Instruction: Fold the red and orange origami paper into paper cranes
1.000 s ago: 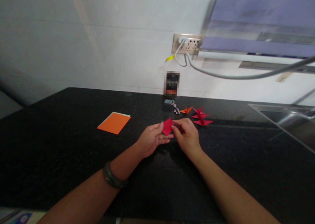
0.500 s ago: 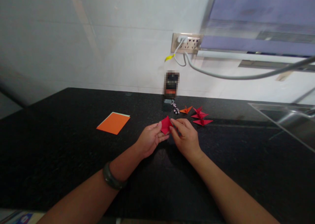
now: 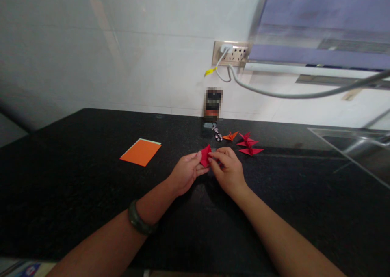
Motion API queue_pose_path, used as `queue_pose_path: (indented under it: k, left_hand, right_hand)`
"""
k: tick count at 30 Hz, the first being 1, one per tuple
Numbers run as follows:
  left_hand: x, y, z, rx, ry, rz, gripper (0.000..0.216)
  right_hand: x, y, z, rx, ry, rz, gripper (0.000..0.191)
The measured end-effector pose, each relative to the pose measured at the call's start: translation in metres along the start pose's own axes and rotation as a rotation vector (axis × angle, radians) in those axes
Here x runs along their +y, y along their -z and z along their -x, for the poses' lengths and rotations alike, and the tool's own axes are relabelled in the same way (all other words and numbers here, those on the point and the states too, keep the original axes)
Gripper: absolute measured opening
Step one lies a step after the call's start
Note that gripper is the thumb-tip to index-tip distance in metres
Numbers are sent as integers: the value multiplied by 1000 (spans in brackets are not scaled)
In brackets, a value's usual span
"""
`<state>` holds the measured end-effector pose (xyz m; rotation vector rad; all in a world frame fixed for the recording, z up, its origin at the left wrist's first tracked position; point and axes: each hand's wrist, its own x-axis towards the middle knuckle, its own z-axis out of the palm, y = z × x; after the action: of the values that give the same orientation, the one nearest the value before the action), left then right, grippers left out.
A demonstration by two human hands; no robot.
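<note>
A small folded piece of red origami paper [image 3: 205, 155] is held above the dark counter, between both hands. My left hand [image 3: 186, 169] grips its left side, thumb on top and fingers underneath. With thumb and index finger, my right hand [image 3: 229, 166] pinches the paper's right edge. Beyond the right hand stand several red paper cranes [image 3: 250, 150] in a close group. An orange paper crane [image 3: 230, 136] sits to their left. Over on the left lies a stack of square paper [image 3: 140, 152], orange on top with a pale green edge showing beneath.
A phone-like upright object [image 3: 212, 105], pixelated, leans at the wall with a beaded strap [image 3: 217, 133] before it. A metal sink [image 3: 359, 147] is set into the counter [image 3: 76, 187] at right. A grey cable [image 3: 283, 94] hangs near the wall socket [image 3: 234, 54].
The right fingertips have shifted slightly left and down over the red paper, whose right side now looks folded inward and narrower. The left hand stays nearly still.
</note>
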<state>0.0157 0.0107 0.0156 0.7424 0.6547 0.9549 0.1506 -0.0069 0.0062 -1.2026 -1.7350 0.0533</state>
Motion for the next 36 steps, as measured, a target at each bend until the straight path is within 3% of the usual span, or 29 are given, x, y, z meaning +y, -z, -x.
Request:
queue_pose_path:
  k: [7, 17, 21, 32, 36]
  left_hand:
    - [-1, 0, 1, -22, -13, -53, 21]
    - [-4, 5, -1, -57, -46, -137, 28]
    - [-6, 5, -1, -54, -40, -204, 45]
    - [3, 4, -2, 40, -17, -128, 20]
    - [5, 2, -1, 26, -8, -79, 19]
  right_hand:
    - [0, -1, 0, -11, -102, -49, 7]
    - [5, -1, -1, -36, -118, -27, 5]
    - [7, -1, -2, -27, -148, -13, 11]
    - [5, 3, -2, -134, -22, -177, 7]
    - [2, 4, -2, -185, -75, -212, 8]
